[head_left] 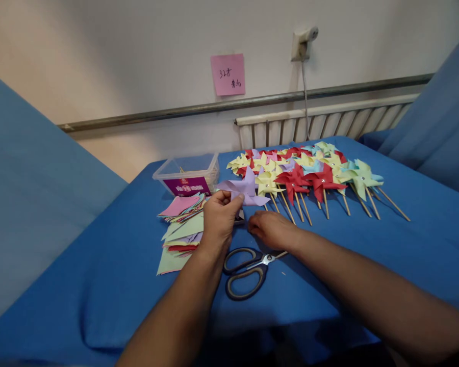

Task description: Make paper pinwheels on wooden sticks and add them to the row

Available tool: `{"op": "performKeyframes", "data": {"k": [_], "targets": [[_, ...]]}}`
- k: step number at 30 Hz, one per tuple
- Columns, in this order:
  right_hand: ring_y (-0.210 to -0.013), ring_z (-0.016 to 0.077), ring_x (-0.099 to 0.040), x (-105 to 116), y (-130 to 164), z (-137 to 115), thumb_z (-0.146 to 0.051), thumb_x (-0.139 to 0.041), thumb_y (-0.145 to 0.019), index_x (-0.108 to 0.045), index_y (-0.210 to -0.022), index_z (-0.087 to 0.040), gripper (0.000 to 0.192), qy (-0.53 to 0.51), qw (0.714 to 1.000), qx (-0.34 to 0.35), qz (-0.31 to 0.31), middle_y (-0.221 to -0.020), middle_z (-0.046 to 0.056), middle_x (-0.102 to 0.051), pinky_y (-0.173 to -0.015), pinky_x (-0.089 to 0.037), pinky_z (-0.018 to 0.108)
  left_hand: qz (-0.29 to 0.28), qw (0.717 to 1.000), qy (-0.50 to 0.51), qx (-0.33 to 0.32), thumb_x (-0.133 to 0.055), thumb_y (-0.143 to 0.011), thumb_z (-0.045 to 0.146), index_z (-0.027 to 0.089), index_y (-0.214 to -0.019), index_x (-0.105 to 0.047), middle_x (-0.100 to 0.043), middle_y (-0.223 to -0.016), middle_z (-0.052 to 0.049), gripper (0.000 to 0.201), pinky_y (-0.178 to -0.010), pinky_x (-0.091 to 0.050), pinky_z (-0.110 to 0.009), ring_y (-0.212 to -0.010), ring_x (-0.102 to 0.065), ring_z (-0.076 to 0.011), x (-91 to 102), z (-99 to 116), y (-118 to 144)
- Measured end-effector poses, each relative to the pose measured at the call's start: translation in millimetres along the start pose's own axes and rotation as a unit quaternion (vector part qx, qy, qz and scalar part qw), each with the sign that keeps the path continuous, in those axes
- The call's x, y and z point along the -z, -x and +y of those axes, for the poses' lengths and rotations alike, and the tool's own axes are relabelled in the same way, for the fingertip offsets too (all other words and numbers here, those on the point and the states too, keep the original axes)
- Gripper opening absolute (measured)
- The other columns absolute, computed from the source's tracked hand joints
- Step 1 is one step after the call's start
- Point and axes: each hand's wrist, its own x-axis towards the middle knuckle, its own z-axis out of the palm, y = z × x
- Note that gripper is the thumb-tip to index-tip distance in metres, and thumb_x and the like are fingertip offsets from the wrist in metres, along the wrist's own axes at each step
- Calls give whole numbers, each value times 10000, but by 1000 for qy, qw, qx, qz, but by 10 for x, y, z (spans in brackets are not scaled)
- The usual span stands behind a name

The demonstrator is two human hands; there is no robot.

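Your left hand (219,220) is raised just off the blue table cover (367,255), its fingers pinched on the near edge of a lilac paper pinwheel (245,191) — the pinwheel sits directly above and slightly right of that hand, its folded blades spread flat. Your right hand (272,229) lies low on the cover just to the right of the left one, knuckles up and fingers curled downward; whether it grips anything you cannot tell from here, since the fingertips are hidden under the palm.

Just below both hands, between your wrists, lie the scissors (247,270), blades closed, handles toward you. To the left of your left hand, partly under it, is a loose stack of coloured paper squares (179,224). Beyond that stack, up and left of the left hand, stands a clear plastic box (187,176) with a purple label. Up and to the right of your right hand a crowd of finished pinwheels (309,171) — red, yellow, pale blue — rests on wooden sticks, the sticks pointing back toward you.
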Motion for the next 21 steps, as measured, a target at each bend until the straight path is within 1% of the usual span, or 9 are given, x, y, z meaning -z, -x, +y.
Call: {"op": "performKeyframes", "data": {"k": [4, 6, 11, 16, 21], "targets": [[-943, 236, -643, -13, -38, 17, -236, -452, -940, -677, -1017, -172, 246, 37, 999, 13, 3, -1043, 116, -692, -792, -436, 297, -6, 1000, -5, -2, -787, -554, 274, 154, -650, -609, -579, -554, 37, 236, -496, -357, -215, -491, -483, -89, 9, -30, -19], [-922, 238, -639, 3, -35, 12, -224, -460, -930, -677, -1004, -154, 240, 37, 999, 19, 2, -1029, 127, -688, -781, -435, 304, -8, 1000, -3, 2, -791, -559, 279, 153, -661, -612, -582, -560, 36, 241, -501, -356, -216, -498, -487, -90, 13, -38, -26], [-935, 201, -607, 50, 16, 8, -211, -500, -897, -690, -903, -169, 195, -41, 996, 73, -28, -1026, 89, -653, -805, -418, 293, -5, 1000, 0, -10, -784, -558, 258, 158, -656, -614, -568, -556, 47, 221, -499, -348, -213, -495, -468, -83, 21, -32, -31], [-912, 183, -590, 15, -12, 28, -207, -559, -867, -682, -900, -160, 135, -80, 995, 60, -11, -992, 76, -645, -830, -412, 295, -1, 1000, -14, -8, -781, -569, 268, 158, -661, -611, -548, -552, 51, 223, -494, -349, -220, -489, -468, -86, 26, -52, -34], [-893, 179, -597, -30, -71, 67, -183, -572, -864, -695, -887, -168, 126, -100, 994, 54, 0, -960, 64, -658, -803, -425, 275, -1, 1000, -11, -2, -787, -571, 269, 158, -654, -594, -540, -560, 53, 238, -490, -345, -217, -492, -461, -83, 41, -87, -53]]}}
